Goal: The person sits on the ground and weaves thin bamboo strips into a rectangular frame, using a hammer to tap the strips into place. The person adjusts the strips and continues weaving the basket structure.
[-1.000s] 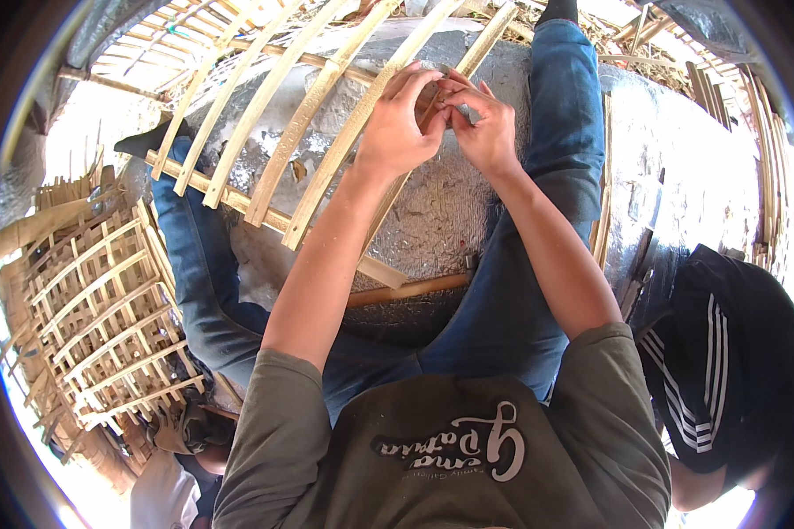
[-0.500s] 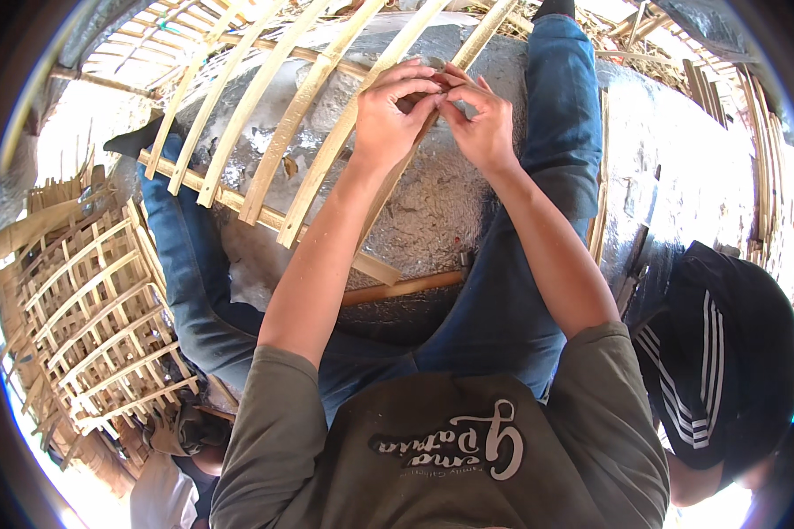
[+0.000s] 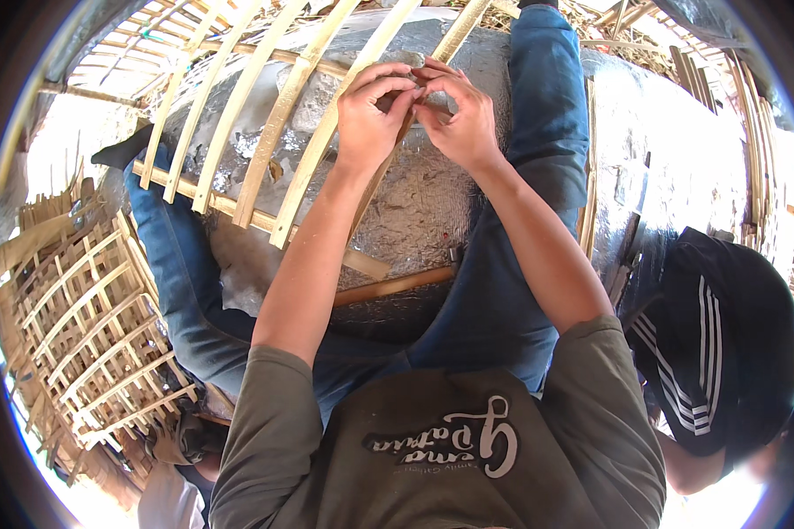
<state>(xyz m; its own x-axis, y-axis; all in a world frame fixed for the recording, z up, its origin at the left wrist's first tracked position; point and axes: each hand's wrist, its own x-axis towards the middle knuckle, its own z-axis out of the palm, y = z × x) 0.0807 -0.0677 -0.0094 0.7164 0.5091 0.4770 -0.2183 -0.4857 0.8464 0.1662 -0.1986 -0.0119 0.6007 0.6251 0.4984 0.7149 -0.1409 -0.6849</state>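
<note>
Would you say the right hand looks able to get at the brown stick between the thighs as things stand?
Probably yes: the right hand is occupied beside the left hand, but nothing appears to cover most of the brown stick.

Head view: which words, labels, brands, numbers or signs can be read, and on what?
Olive T-shirt: large white lettering, upside down; wording not copied here.
Same shirt: a smaller line, too small to read.
Bamboo slats: no writing seen.
Dark striped garment, right: no lettering seen.
</note>
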